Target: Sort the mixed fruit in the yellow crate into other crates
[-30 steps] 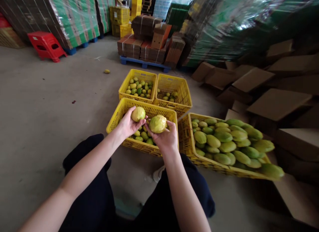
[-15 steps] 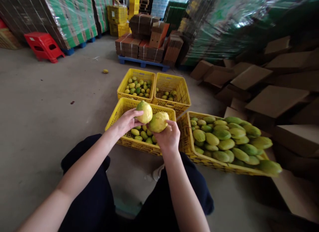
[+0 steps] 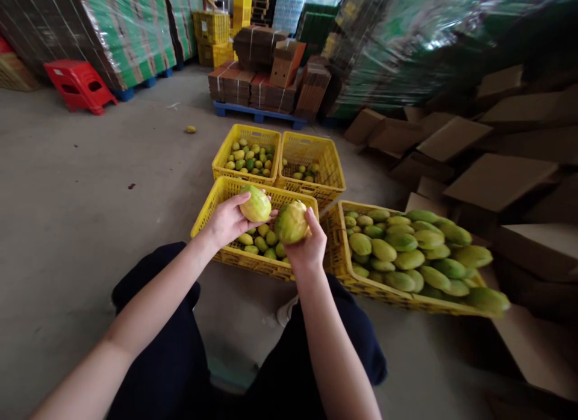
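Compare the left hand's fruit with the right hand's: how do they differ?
Surface: the left fruit, in the left hand, looks smoother; the right fruit, in the right hand, looks lumpier.
Colour: the left fruit is paler yellow-green; the right fruit shows darker green.
Shared: both are held over the front yellow crate.

Wide open across floor [image 3: 112,185] left of the near crate [image 3: 253,265]! Walled off behind by twin crates [image 3: 278,176], right by the heaped crate [image 3: 383,293], hemmed nearside by knees [image 3: 156,281].
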`<action>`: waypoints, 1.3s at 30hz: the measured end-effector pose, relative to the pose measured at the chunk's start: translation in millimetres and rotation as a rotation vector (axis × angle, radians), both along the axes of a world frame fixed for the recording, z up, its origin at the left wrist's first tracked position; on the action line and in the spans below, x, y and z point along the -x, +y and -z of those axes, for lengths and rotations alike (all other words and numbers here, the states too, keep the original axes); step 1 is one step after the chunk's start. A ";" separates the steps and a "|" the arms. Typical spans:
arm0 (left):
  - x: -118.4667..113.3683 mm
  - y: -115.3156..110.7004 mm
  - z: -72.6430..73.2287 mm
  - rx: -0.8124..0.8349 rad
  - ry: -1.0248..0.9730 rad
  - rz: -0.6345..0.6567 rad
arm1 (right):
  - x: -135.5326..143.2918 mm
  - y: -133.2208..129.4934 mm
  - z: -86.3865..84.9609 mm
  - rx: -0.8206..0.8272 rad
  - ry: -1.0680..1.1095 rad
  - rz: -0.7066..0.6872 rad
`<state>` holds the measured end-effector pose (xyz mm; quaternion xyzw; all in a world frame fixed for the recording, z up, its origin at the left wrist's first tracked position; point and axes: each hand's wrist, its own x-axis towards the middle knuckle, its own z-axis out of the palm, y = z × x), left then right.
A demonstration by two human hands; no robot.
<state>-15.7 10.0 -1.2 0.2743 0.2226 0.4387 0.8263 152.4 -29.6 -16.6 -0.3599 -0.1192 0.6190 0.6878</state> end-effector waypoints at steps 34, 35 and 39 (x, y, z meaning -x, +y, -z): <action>1.8 -2.9 -8.9 -0.249 0.002 -0.018 | 3.6 -10.3 -7.5 -0.273 -0.185 -0.213; 1.0 -4.0 -8.9 -0.249 -0.006 -0.044 | 4.2 -11.1 -8.1 -0.281 -0.198 -0.219; -3.8 -7.6 -10.3 -0.262 0.004 -0.108 | 8.9 -13.2 -6.6 -0.260 -0.235 -0.164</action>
